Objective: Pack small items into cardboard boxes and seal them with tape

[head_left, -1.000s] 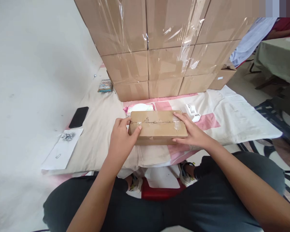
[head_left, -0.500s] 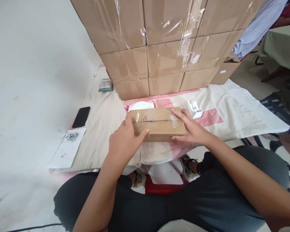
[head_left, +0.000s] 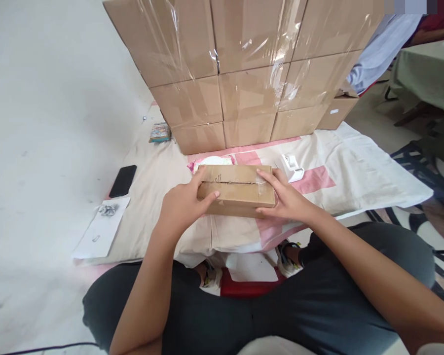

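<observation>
A small brown cardboard box [head_left: 237, 195] is between my two hands over the cloth-covered table. Its top flaps meet along a seam, with clear tape near both ends. My left hand [head_left: 181, 204] grips the left end, its thumb on the top near the front edge. At the right end my right hand [head_left: 286, 195] holds on, fingers over the top and thumb low on the front side. Just behind the box lies a white and pink packet [head_left: 214, 161], partly hidden by it. A white tape dispenser [head_left: 292, 168] stands behind my right hand.
A tall stack of taped cartons [head_left: 247, 93] fills the back of the table [head_left: 155, 212]. On the left lie a black phone [head_left: 123, 181], a paper with a drawing [head_left: 102, 227] and a small colourful packet [head_left: 160, 132]. A white wall [head_left: 52, 123] borders the left side.
The view has shifted slightly, so most things sit a little further left. Both hands keep hold of the box, which appears tilted slightly differently.
</observation>
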A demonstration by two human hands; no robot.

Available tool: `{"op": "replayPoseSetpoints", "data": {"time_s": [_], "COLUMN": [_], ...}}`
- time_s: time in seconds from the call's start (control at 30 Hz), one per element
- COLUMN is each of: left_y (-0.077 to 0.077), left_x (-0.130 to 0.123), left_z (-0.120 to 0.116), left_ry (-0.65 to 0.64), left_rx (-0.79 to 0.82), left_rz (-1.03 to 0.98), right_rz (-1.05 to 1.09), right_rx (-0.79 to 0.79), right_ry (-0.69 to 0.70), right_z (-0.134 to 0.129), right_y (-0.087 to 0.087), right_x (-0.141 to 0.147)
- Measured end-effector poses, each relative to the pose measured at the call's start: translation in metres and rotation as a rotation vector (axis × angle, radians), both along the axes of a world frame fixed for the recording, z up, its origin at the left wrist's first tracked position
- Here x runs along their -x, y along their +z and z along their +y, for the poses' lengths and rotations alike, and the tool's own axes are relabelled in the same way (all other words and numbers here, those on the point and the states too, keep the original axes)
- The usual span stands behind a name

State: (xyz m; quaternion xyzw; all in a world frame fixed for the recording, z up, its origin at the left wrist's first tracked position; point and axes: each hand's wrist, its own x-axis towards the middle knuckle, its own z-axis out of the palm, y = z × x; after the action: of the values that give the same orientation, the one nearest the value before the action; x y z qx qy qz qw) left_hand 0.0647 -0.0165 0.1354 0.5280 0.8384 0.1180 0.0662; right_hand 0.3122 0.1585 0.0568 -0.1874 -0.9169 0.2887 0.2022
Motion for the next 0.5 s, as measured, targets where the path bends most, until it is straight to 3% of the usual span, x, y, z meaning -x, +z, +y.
{"op": "replayPoseSetpoints", "data": {"time_s": [0.23,0.37,0.5], "left_y": [-0.011,-0.011,-0.024], "left_x": [0.007,0.006,0.013], "left_z": [0.004,0.006,0.011], "left_ry": [-0.131,-0.057,0.022], "left_rx": [-0.067,-0.108,-0.326], "left_rz": [0.008,-0.142,-0.407], "right_rz": [-0.014,-0.026,-0.025], "right_rx": [-0.004,0.001,0.003], "right_ry": [0.020,0.005,-0.011], "right_z": [0.002,0.003,0.003], "right_y": [0.003,0.003,0.003], "right_x": [0.001,0.001,0.000]}}
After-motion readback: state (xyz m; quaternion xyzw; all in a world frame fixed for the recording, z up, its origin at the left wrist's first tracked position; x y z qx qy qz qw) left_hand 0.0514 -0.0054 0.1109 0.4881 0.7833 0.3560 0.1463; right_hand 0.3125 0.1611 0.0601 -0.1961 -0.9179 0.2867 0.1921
